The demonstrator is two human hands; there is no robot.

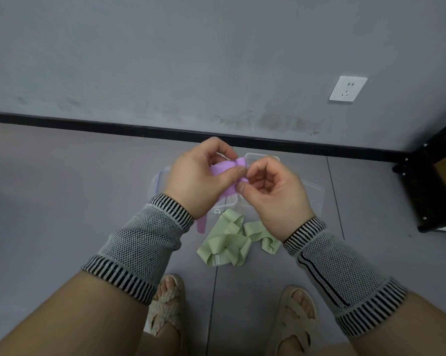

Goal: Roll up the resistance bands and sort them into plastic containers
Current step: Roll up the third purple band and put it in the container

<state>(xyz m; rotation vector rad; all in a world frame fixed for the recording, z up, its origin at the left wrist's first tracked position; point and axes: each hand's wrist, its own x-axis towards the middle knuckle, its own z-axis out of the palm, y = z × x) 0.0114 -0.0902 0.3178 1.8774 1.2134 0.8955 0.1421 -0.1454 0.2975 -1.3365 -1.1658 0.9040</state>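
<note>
Left hand (198,176) thumb and curled fingers pinching purple band (225,172) at rolled end; right hand (270,191) thumb and forefinger pinching same roll from other side. Loose purple tail hanging below left wrist. Under purple band, clear plastic containers (311,196) on grey floor (62,201). Nearer than containers, green band (227,242) lying crumpled, unrolled. Beyond containers, black skirting, wall socket (347,88).
</note>
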